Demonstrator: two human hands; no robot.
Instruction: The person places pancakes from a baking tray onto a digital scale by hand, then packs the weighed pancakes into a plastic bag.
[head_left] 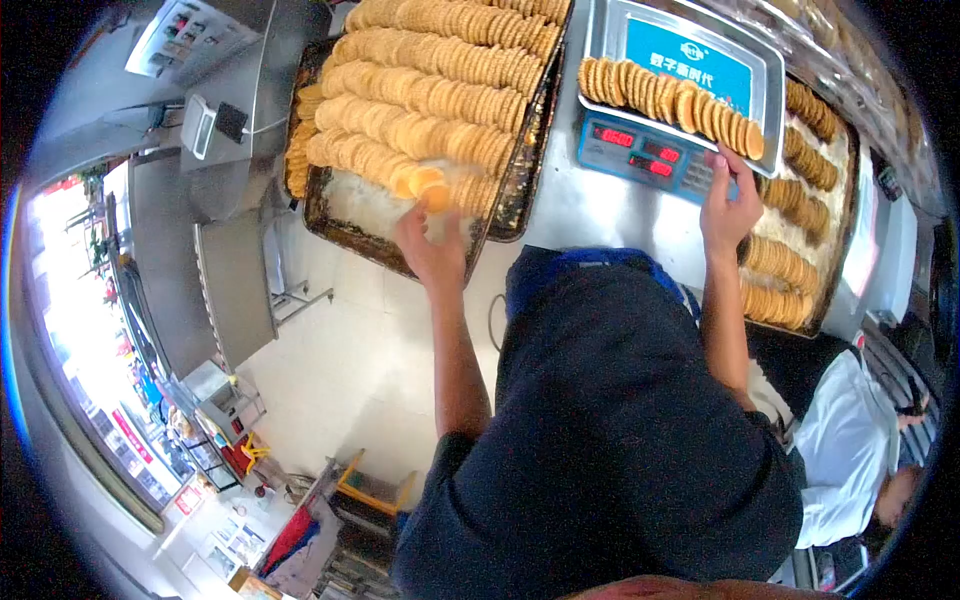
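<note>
My left hand (432,250) reaches to the near edge of a large baking tray (350,220) filled with rows of round golden cookies (420,85). Its fingers, partly blurred, close around a few cookies (430,188) at the end of the nearest row. With fingers bent at the rim, my right hand (730,205) grips the near edge of a shallow metal tray (772,90). A single leaning row of cookies (670,100) lies in that tray. Beneath it is a blue digital scale (610,150) with lit red digits.
Right of the scale, another baking tray (835,240) holds shorter rows of cookies. Under the left tray sits a second dark tray (525,200). A steel worktop (570,215) runs between them. A person in a white top (850,440) is at lower right.
</note>
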